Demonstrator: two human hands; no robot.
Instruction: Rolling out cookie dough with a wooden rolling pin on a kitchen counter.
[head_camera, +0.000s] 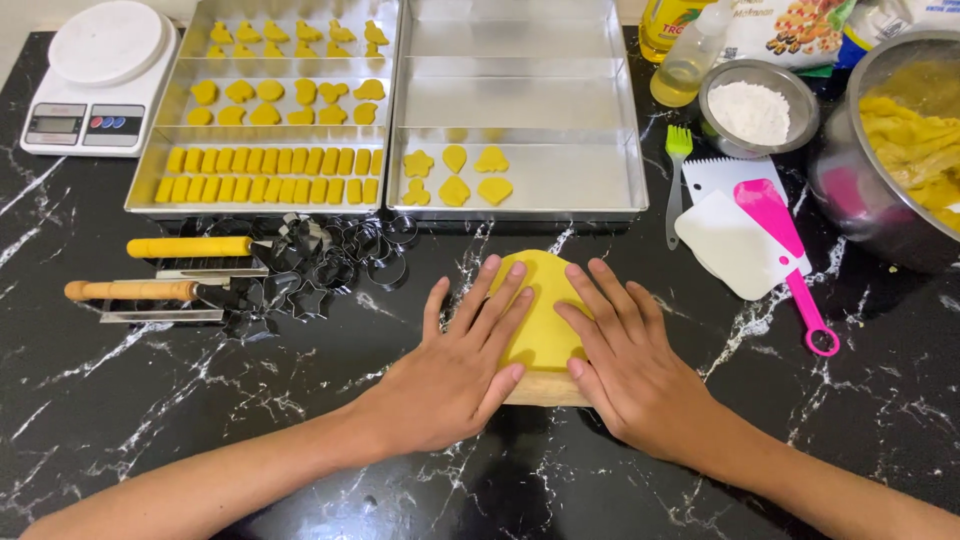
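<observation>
A flat slab of yellow dough lies on the black marble counter in front of me. My left hand rests palm down on its left side, fingers spread. My right hand presses flat on its right side. Under the near edge of the dough, between my hands, a pale wooden piece shows, perhaps a rolling pin; most of it is hidden.
Two metal trays sit behind: the left tray full of cut yellow shapes, the right tray with a few. Metal cookie cutters, two handled tools, a kitchen scale, flour bowl, pink spatula, white scrapers, dough bowl.
</observation>
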